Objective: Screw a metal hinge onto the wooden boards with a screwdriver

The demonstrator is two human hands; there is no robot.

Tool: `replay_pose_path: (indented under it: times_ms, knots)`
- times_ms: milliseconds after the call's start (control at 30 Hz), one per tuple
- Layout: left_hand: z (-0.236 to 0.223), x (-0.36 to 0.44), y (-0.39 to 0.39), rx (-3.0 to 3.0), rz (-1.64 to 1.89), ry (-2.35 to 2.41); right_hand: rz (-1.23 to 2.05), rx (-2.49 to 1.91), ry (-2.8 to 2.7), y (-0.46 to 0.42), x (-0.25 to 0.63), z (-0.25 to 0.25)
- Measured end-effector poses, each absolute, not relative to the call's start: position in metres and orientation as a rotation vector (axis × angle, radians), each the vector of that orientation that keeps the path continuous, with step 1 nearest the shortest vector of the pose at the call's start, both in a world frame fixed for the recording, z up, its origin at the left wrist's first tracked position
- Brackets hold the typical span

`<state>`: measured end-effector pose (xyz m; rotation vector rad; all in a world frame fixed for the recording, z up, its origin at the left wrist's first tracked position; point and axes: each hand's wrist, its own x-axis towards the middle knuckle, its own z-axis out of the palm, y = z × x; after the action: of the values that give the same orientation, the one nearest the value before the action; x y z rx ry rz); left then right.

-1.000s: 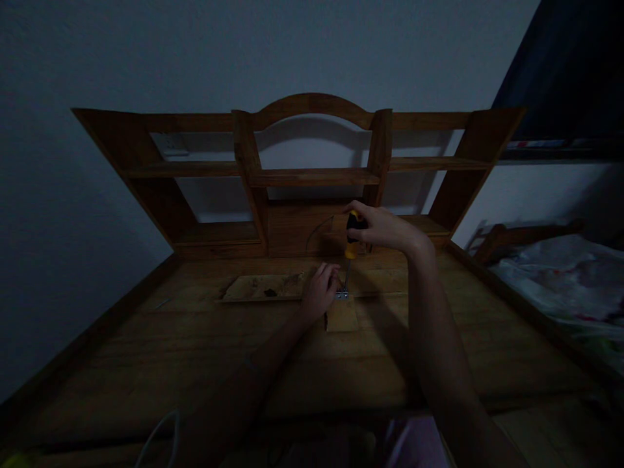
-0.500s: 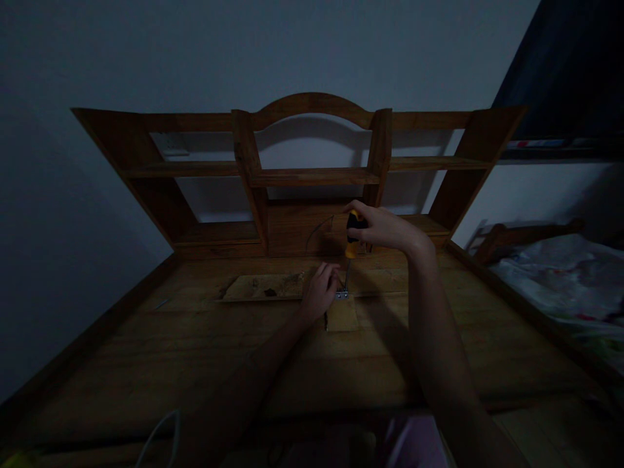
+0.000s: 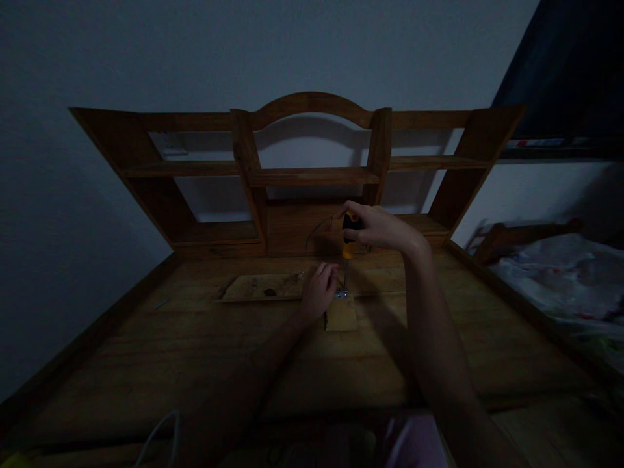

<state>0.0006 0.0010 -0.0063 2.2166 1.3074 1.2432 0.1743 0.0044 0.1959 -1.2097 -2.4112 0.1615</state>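
Note:
My right hand [image 3: 377, 229] is closed round the black and yellow handle of a screwdriver [image 3: 349, 240] that stands upright, its shaft pointing down onto a small metal bracket [image 3: 342, 295]. The bracket sits where a small wooden block [image 3: 341, 315] meets a long wooden board [image 3: 266, 286] on the desk. My left hand [image 3: 319, 290] rests beside the bracket, its fingers curled and pinched at the bracket and the screwdriver's tip. What exactly those fingers hold is too dark to make out.
The room is dim. A wooden desk [image 3: 195, 351] carries a hutch with shelves [image 3: 312, 175] against the wall. A thin cable [image 3: 316, 229] hangs behind the hands. A white cable [image 3: 158, 432] lies at the near left edge. A bed with rumpled cloth [image 3: 560, 279] is at the right.
My right hand has turned slightly on the screwdriver handle and shifted a little left. My left hand stays by the bracket.

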Motion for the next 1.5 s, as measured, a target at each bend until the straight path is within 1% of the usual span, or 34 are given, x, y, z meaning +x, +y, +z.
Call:
replay_pose_path:
  times_ms: [133, 200, 267, 367, 467, 533, 733, 1067, 1300, 1400, 1500]
  knots:
    - [-0.007, 0.001, 0.001, 2.235, 1.240, 1.320, -0.127, -1.486, -2.277, -0.003, 0.165, 0.194]
    - [-0.006, 0.001, 0.000, 2.249, 1.226, 1.334, -0.196, -1.551, -2.252, -0.008, 0.161, 0.194]
    - [-0.005, 0.001, -0.001, 2.254, 1.216, 1.344, -0.155, -1.488, -2.305, -0.010, 0.160, 0.194]
    - [-0.005, 0.001, -0.002, 2.246, 1.220, 1.332, -0.009, -1.335, -2.389, -0.009, 0.161, 0.195]
    - [-0.004, 0.001, -0.002, 2.234, 1.231, 1.307, 0.088, -1.296, -2.401, -0.004, 0.164, 0.196]
    - [-0.004, 0.000, -0.002, 2.238, 1.245, 1.301, 0.090, -1.301, -2.385, -0.002, 0.166, 0.195]
    - [-0.005, 0.000, -0.001, 2.247, 1.238, 1.302, -0.069, -1.441, -2.300, -0.001, 0.166, 0.194]
    - [-0.005, 0.000, -0.001, 2.239, 1.235, 1.310, 0.095, -1.307, -2.375, 0.004, 0.172, 0.196]
    - [-0.009, 0.000, 0.002, 2.236, 1.235, 1.312, -0.078, -1.396, -2.290, 0.005, 0.167, 0.192]
    - [-0.009, 0.000, 0.002, 2.239, 1.220, 1.309, -0.003, -1.394, -2.282, 0.004, 0.166, 0.193]
    - [-0.008, -0.001, 0.001, 2.245, 1.215, 1.319, 0.112, -1.301, -2.334, 0.003, 0.166, 0.196]
